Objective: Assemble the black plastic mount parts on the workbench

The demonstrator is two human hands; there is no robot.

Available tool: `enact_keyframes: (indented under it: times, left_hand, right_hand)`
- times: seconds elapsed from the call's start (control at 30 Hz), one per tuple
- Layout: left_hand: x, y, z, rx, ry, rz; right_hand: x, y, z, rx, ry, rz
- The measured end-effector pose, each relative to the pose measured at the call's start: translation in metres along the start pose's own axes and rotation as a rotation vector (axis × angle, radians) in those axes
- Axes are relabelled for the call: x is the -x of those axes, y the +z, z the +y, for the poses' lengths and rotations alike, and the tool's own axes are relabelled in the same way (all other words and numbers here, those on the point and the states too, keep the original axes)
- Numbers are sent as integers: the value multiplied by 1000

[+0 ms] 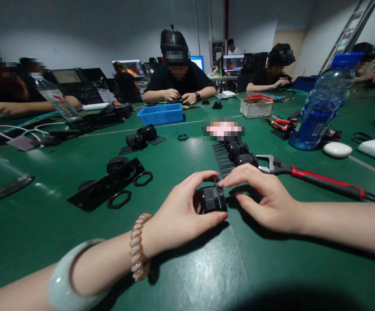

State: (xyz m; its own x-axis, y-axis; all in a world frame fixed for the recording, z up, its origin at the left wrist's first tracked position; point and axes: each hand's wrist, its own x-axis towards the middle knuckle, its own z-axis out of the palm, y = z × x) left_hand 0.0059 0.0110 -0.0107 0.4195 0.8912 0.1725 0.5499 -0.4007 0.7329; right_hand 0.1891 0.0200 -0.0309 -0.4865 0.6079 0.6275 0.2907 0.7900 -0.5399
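Observation:
My left hand (187,203) is closed around a black cable gland (211,199), thumb below and fingers above. A thin black plate or flange stands upright on the gland's right side. My right hand (262,194) is just to the right, thumb and fingers apart, with a fingertip at or very near that flange. To the left lies a flat black plate (103,185) with round black fittings in it. Beside it are two loose black ring nuts, one nearer (119,199) and one farther (143,178). Behind my right hand are more black glands (239,151) with a slotted plate.
An adjustable wrench (326,179) with a red and black handle lies at right, near a blue-capped bottle (320,103) and a white oval object (337,149). Farther back are a blue bin (160,114), a small box (256,107) and co-workers seated across the green table (187,268).

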Motion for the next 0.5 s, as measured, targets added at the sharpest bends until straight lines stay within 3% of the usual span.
enact_keyframes:
  times: [0.5]
  left_hand:
    - [0,-1,0,-27,-6,13]
  right_hand:
    - [-1,2,3,21,86,-57]
